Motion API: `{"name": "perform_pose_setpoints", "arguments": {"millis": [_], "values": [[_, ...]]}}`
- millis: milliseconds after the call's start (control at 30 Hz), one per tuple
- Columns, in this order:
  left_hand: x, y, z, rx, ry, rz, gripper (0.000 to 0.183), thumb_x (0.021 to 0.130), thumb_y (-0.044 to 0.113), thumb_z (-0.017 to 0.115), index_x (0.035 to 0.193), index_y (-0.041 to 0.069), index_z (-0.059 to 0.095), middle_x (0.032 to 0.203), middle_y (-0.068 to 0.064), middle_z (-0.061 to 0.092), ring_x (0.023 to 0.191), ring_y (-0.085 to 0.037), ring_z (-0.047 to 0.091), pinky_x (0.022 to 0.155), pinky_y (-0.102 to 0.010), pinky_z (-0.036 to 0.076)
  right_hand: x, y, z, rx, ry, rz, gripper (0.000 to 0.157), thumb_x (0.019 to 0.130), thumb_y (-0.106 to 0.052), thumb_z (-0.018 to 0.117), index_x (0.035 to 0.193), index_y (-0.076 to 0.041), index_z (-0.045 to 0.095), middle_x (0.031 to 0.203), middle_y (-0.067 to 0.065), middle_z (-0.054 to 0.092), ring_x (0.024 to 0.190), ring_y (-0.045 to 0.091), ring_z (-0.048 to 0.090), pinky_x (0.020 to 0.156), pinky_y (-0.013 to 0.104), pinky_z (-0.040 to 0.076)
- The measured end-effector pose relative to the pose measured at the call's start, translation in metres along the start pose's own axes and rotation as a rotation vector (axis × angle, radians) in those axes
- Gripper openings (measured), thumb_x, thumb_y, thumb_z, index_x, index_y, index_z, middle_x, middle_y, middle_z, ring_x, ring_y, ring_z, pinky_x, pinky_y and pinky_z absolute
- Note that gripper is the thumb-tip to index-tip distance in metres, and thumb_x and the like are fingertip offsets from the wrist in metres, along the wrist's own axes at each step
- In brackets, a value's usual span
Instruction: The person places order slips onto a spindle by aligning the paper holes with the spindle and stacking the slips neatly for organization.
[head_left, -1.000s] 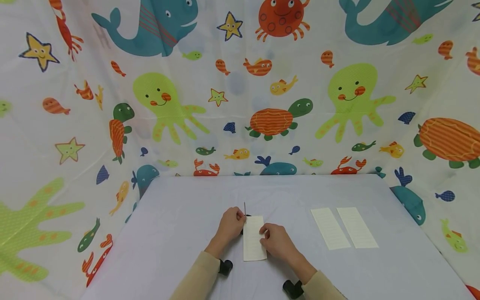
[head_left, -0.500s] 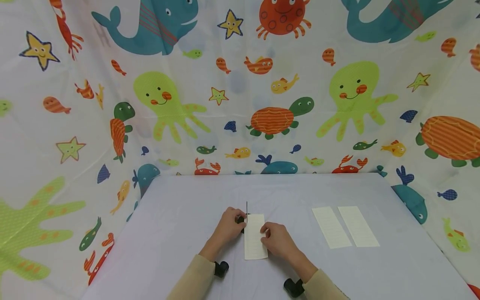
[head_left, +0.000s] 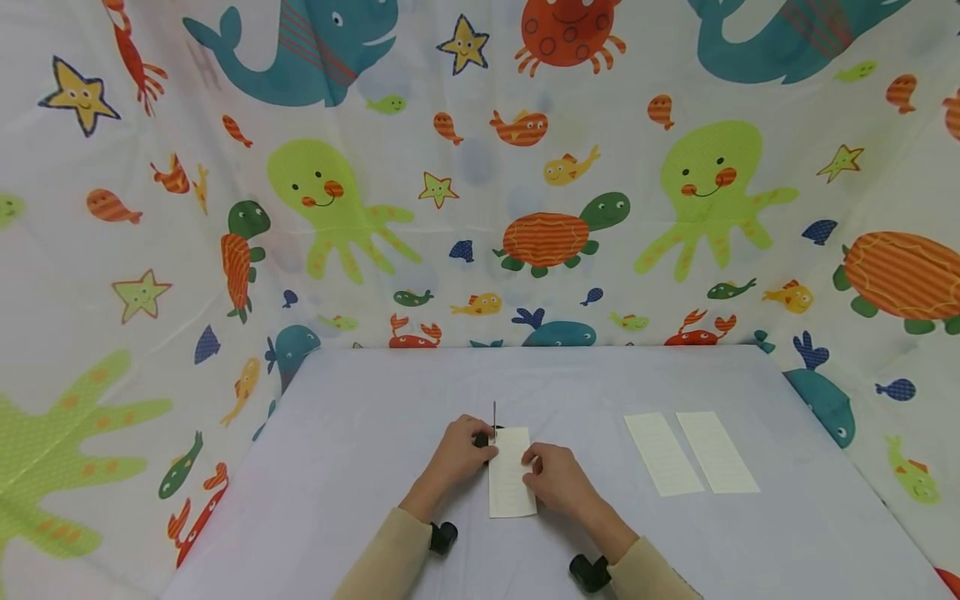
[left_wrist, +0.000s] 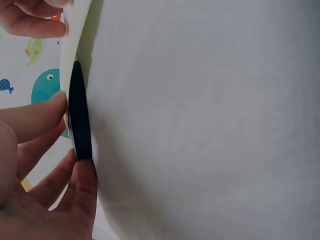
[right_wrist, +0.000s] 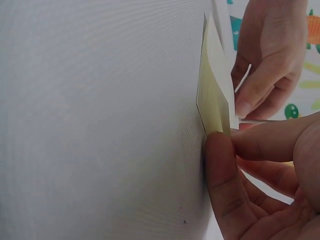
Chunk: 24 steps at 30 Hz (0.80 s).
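Observation:
A narrow cream sheet of lined paper [head_left: 512,493], apparently with more than one layer, stands between the two hands in the head view. At its upper left edge is a black binder clip [left_wrist: 80,115], with a thin metal handle [head_left: 494,411] pointing away from the person. My left hand [head_left: 457,450] pinches the clip, its thumb lying by the paper. Thumb and fingertips of my right hand [head_left: 558,479] grip the paper's right edge. In the right wrist view the paper's layers [right_wrist: 212,80] spread slightly apart above those fingertips.
Two more cream lined papers, a left one [head_left: 663,454] and a right one [head_left: 717,452], lie side by side on the white table [head_left: 360,417], right of the hands. A curtain [head_left: 480,225] printed with sea animals hangs behind and at the sides.
The left hand's fingers have shifted on the clip, so more of its black body shows between them, and the thumb has moved onto the paper's edge. The right hand keeps its grip.

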<state>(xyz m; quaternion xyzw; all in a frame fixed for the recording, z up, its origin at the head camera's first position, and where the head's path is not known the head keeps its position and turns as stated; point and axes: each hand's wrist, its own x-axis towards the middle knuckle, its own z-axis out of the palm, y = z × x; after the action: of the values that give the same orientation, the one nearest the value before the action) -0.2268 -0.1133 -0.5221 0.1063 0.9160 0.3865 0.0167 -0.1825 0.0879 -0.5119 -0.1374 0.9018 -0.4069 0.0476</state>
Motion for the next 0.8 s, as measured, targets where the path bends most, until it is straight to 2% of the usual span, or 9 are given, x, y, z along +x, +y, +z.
{"name": "perform_pose_setpoints", "arguments": {"millis": [367,600,800], "values": [[-0.003,0.005,-0.003,-0.031,0.001,-0.039,0.021,0.087,0.014,0.079,0.106,0.006,0.074,0.119,-0.013,0.065,0.117,-0.035,0.059,0.1,-0.051,0.048,-0.009,0.002,-0.009,-0.008,-0.04,-0.019,0.016,0.086,0.001,0.07,0.102,-0.001,0.067,0.075,0.0,0.057,0.061,0.013,0.051,0.051,0.027,0.044],[-0.002,0.007,-0.004,-0.006,-0.009,-0.043,0.022,0.087,0.013,0.079,0.107,0.006,0.074,0.12,-0.014,0.065,0.117,-0.035,0.059,0.1,-0.05,0.049,-0.013,0.003,-0.016,-0.029,-0.053,-0.025,0.017,0.087,-0.002,0.071,0.104,-0.002,0.068,0.073,-0.002,0.056,0.06,0.011,0.05,0.052,0.026,0.043],[-0.003,0.007,-0.003,-0.022,-0.008,-0.038,0.021,0.086,0.012,0.079,0.105,0.006,0.074,0.119,-0.014,0.065,0.116,-0.036,0.06,0.099,-0.051,0.049,-0.016,0.007,-0.021,-0.027,-0.07,-0.044,0.016,0.088,-0.003,0.07,0.105,-0.001,0.069,0.074,-0.003,0.057,0.061,0.012,0.05,0.053,0.027,0.044]]}}
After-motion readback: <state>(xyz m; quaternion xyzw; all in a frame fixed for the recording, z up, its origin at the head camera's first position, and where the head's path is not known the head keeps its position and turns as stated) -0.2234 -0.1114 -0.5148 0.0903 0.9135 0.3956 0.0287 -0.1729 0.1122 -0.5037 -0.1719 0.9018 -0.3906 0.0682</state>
